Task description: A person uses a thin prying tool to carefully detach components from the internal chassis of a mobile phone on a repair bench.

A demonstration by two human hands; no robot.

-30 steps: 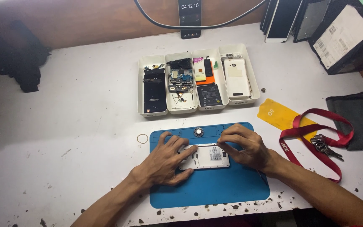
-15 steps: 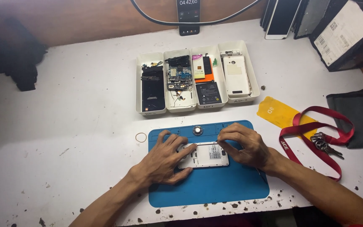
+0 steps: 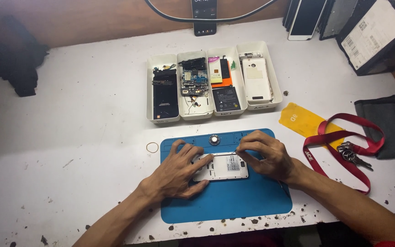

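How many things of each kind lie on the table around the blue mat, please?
White trays: 4
Rubber band: 1
Yellow card: 1
Red lanyard: 1
Key bunch: 1
Total: 8

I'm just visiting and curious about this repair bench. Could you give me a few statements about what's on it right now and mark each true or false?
1. Both hands, left hand and right hand, rest on the white phone. True.
2. The phone lies on a red mat. False: the mat is blue.
3. Four white trays of phone parts sit beyond the mat. True.
4. The keys hang from a green lanyard. False: the lanyard is red.
5. A rubber band lies left of the mat. True.
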